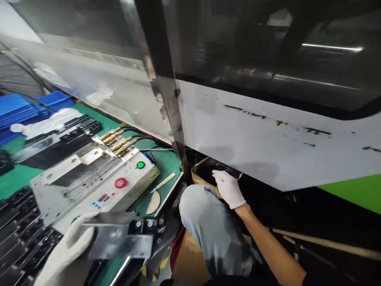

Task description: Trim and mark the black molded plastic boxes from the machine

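Hands: well apart, both in white gloves
Left hand (67, 250): clamped on a steel bracket (119, 240) fitted with screws
Right hand (228, 189): open, just over a tan-edged dark container (205, 174), under a white panel (253, 135)
Bracket: low, near a metal control box (119, 186) on a green bench mat (166, 163)

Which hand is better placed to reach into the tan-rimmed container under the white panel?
Probably the right hand: it is at the opening of the tan-rimmed container and holds nothing visible. The left hand grips a metal bracket and sits farther away, at the lower left.
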Available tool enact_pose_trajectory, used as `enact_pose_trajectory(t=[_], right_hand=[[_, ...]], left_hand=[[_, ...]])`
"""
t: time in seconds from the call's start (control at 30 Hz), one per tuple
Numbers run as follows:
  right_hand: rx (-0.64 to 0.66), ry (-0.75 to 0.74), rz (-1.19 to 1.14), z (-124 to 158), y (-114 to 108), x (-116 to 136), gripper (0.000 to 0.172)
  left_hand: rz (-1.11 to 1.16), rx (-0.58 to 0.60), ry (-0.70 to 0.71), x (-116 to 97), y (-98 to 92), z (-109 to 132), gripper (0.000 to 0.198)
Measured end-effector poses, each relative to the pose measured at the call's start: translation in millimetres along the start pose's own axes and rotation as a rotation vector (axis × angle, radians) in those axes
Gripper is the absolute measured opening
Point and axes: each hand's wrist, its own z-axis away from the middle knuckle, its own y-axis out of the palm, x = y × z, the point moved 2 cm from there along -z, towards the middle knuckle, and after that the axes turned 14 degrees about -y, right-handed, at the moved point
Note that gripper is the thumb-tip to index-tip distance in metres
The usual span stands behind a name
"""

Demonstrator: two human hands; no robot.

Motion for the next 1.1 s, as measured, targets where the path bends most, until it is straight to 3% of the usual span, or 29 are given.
enact_pose_trajectory(t=[0.1,0.2,0.3,0.33,0.4,0.5,0.67,0.9,1.1], right_hand=[[0.131,-0.382,-0.274,-45.6,33.0,88.7,0.043],[0.437,-0.863,-0.344,-99.7,83.4,190.8,0.085],[0.562,-1.124,-0.268,-159.4,139.4,265.9,0.083],[0.552,-1.196,-0.206,-179.5,156.7,283.9,0.082],[0.55,-1.323,-0.039,-215.2,187.4,309.4,0.08],[0.636,-1.405,0.152,-249.8,221.8,323.5,0.076],[0.721,-1.329,0.182,-264.3,251.4,316.2,0.08],[0.615,-1.299,0.041,-259.9,265.4,296.7,0.08],[0.597,-1.297,0.086,-259.3,265.5,296.1,0.08]], left_hand=[[0.117,-0.113,0.039,-14.3,4.7,10.7,0.047],[0.322,-0.156,0.316,-44.3,7.6,-2.5,0.048],[0.281,-0.374,0.752,-84.7,-17.5,-35.9,0.041],[0.219,-0.441,0.815,-96.4,-30.0,-50.2,0.04],[0.147,-0.504,0.795,-113.8,-55.1,-81.8,0.038],[0.069,-0.481,0.711,-124.2,-78.1,-126.4,0.035],[-0.001,-0.481,0.685,-119.7,-84.5,-169.8,0.027],[-0.021,-0.48,0.702,-117.5,-84.6,-176.8,0.028],[-0.054,-0.469,0.657,-123.6,-84.7,-174.6,0.025]])
